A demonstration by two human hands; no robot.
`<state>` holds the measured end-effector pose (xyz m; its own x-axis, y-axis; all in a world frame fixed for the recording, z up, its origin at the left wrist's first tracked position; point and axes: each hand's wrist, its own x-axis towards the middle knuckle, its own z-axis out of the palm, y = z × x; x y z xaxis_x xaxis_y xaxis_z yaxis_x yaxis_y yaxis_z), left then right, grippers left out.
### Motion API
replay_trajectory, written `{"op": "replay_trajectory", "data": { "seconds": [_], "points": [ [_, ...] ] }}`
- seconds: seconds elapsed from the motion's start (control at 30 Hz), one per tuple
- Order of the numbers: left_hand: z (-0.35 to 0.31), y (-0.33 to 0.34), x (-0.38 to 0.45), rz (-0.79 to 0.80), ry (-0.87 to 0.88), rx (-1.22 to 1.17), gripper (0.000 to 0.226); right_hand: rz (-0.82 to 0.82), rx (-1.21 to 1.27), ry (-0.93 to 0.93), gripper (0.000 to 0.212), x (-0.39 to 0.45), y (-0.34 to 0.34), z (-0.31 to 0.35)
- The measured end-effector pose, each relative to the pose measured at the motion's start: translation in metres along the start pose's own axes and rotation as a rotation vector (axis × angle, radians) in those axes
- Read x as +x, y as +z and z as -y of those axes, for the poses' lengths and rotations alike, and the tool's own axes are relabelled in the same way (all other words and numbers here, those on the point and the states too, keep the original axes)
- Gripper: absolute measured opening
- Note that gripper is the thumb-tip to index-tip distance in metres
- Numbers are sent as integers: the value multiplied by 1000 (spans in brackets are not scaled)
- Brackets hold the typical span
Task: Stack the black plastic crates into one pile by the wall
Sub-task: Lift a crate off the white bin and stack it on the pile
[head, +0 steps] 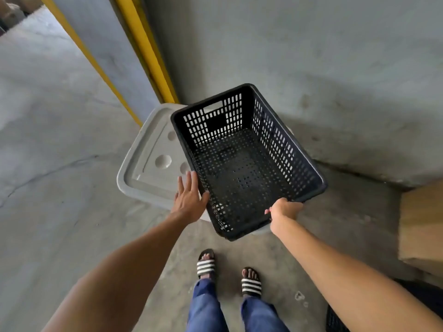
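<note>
A black perforated plastic crate sits tilted over the right part of a grey lidded bin, empty inside. My right hand grips the crate's near rim, fingers curled over the edge. My left hand lies with straight fingers against the crate's left wall near the front corner. Another black crate shows partly at the bottom right, behind my right arm.
A grey concrete wall rises behind the crate, with a yellow-edged post to its left. A cardboard box stands at the right edge. Concrete floor spreads to the left. My sandalled feet stand just below the crate.
</note>
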<state>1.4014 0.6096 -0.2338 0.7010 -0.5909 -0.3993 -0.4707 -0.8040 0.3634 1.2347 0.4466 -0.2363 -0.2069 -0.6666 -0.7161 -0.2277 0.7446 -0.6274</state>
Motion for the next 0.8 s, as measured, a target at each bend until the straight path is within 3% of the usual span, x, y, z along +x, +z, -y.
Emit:
{"op": "replay_trajectory", "data": {
  "seconds": [0.3,0.43,0.57,0.8],
  "points": [
    [8,-48,147,-75,107,182,80,-208,-160,-137,30,26,-12,12],
    [-1,-64,193,-52,82,274,86,-242,-196,-162,15,29,-12,18],
    [-22,-52,204,-30,37,371,93,-202,-110,-183,17,29,-11,18],
    [-68,-55,207,-50,-136,253,109,-192,-126,-187,11,37,-17,23]
  ]
}}
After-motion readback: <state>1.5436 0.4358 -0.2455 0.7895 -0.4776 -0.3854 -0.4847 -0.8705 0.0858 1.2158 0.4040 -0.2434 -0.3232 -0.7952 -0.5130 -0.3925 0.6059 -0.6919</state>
